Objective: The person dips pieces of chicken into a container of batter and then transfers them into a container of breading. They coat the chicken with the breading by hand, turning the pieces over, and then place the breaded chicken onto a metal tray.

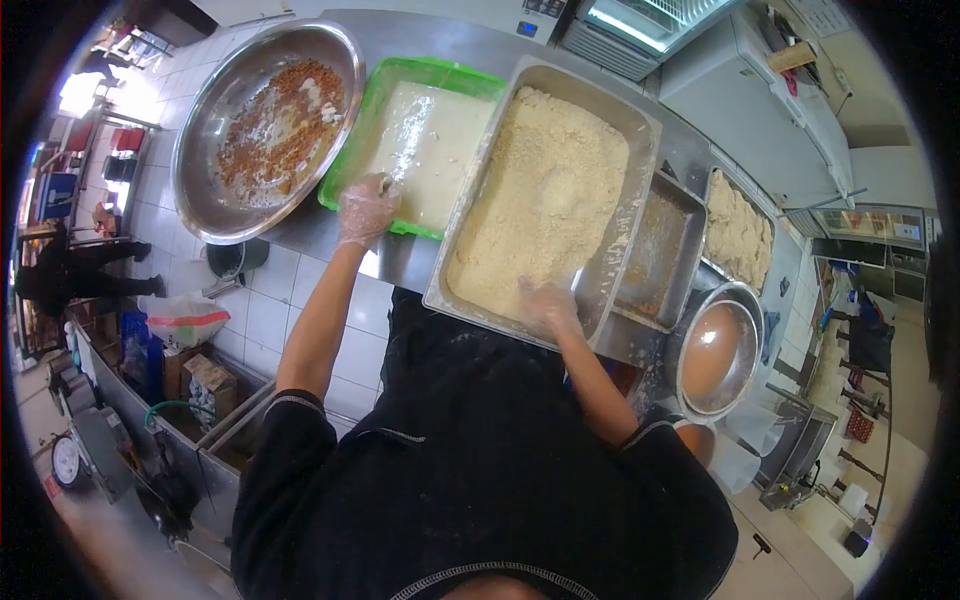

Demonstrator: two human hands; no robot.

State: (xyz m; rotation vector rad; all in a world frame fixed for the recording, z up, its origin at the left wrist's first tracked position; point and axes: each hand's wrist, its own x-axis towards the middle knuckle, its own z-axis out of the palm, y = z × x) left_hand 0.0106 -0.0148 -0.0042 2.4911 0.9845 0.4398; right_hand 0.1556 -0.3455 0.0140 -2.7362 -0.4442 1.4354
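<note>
My left hand [368, 208], in a clear glove, is over the near left corner of a green tray [352, 150] of pale, milky liquid [425, 140]. Its fingers are curled together; what they hold, if anything, is hidden. In a deep metal pan [640, 150] to the right lies a thick layer of pale crumbs [540, 190], mounded near the middle. My right hand [550, 308], also gloved, touches the crumbs at the pan's near end, its fingertips partly in them.
A metal bowl [190, 190] with brown crumbs stands left. Right are a shallow metal tray [655, 250], a tray of pale pieces [738, 235] and a bowl of orange-brown liquid [712, 355]. Another person [75, 270] in dark clothes is at the far left.
</note>
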